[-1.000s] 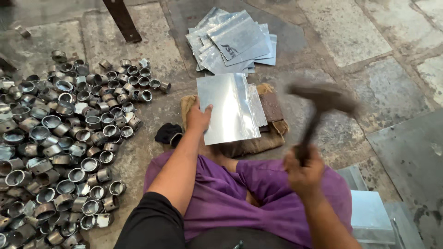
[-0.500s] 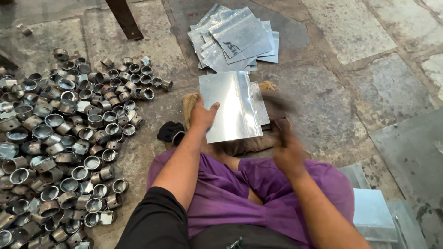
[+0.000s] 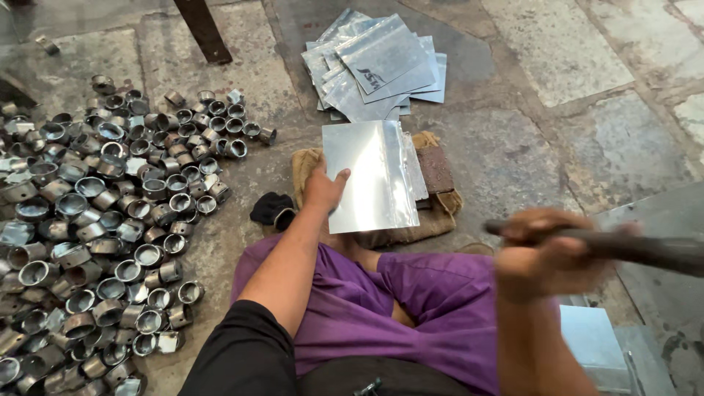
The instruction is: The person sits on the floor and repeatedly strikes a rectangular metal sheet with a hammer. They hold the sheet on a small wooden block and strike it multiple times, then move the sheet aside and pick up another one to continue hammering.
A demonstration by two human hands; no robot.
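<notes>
My left hand (image 3: 324, 188) presses on the left edge of a shiny rectangular metal sheet (image 3: 370, 176) lying on a brown sack pad (image 3: 440, 209) on the stone floor. My right hand (image 3: 551, 254), blurred by motion, grips the dark handle of a hammer (image 3: 645, 249) held low at the right, away from the sheet. The hammer's head is out of view. I sit with purple cloth (image 3: 411, 308) over my legs.
A stack of similar metal sheets (image 3: 378, 66) lies beyond the pad. Several small metal rings (image 3: 95, 220) are heaped at the left. A small black object (image 3: 271, 209) sits by the pad. More flat sheets (image 3: 594, 345) rest at lower right. A dark post (image 3: 204, 29) stands at the top.
The hammer was raised at the right, swung down onto the pad's right side, and is now drawn back low to the right. My left hand has stayed on the sheet.
</notes>
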